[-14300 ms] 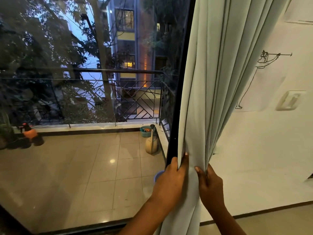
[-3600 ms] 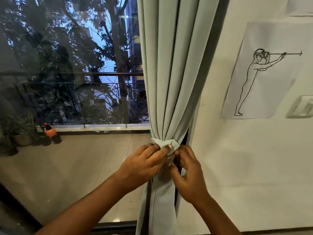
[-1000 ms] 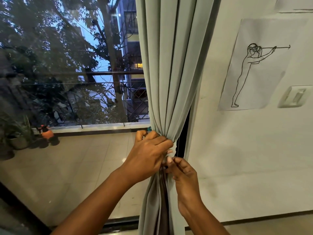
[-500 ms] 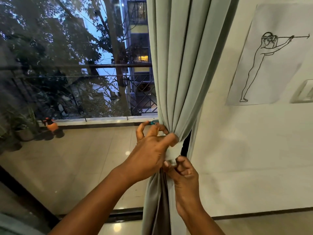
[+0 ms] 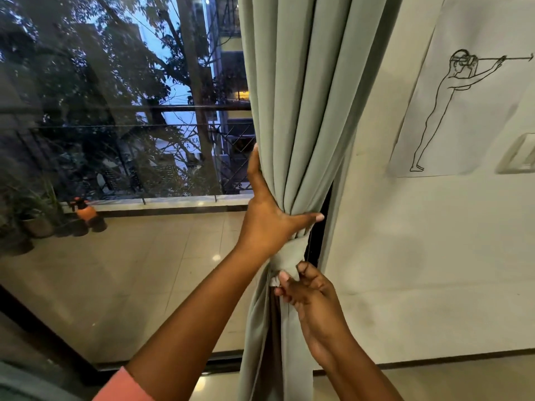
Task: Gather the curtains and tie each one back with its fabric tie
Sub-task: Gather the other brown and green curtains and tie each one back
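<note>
A pale grey-green curtain (image 5: pixel 301 96) hangs gathered in folds at the right edge of the glass door. A fabric tie (image 5: pixel 288 257) of the same cloth is wrapped around its waist. My left hand (image 5: pixel 267 215) wraps around the bunched folds just above the tie, thumb stretched across the front and fingers reaching up behind the left edge. My right hand (image 5: pixel 307 287) sits just below and pinches the lower end of the tie. Below the tie the curtain falls straight to the floor.
A white wall (image 5: pixel 434 256) stands right of the curtain with a line drawing of a figure (image 5: pixel 463 91) and a switch plate (image 5: pixel 518 154). Behind the glass door (image 5: pixel 115 140) lies a tiled balcony with potted plants (image 5: pixel 34 212) and a railing.
My left hand has opened from a fist on the tie and slid up to wrap the folds above it. The right hand stays pinching the tie's end.
</note>
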